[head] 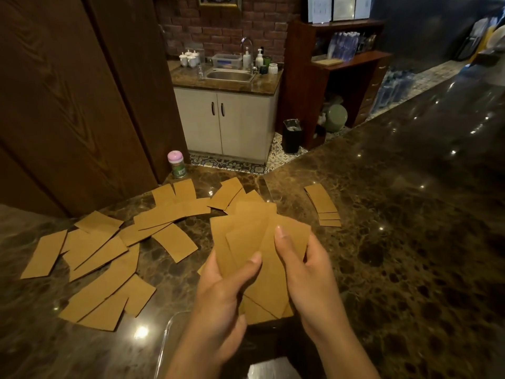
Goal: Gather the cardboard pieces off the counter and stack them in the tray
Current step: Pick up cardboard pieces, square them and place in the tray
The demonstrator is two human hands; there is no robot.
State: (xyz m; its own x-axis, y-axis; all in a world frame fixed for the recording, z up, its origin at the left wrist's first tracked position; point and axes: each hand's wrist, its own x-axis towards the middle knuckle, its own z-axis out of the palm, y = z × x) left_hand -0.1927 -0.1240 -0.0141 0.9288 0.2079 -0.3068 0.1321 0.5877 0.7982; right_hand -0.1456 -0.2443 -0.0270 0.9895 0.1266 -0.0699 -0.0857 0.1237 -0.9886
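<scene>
A fanned bundle of brown cardboard pieces (246, 236) is held above the counter by both hands. My left hand (221, 299) grips its lower left, thumb across the front. My right hand (303, 274) grips its right side, thumb pressed on the top piece. Several loose cardboard pieces (103, 255) lie scattered over the dark marble counter (396, 242) to the left. A small neat stack of pieces (323, 206) lies to the right. A clear tray (166, 337) sits under my forearms at the near edge; only its left rim shows.
A small jar with a pink lid (176, 164) stands at the counter's far left edge by the wooden panel (68, 105). Beyond the counter are a sink cabinet (226, 121), a black bin (291, 135) and wooden shelves (341, 67).
</scene>
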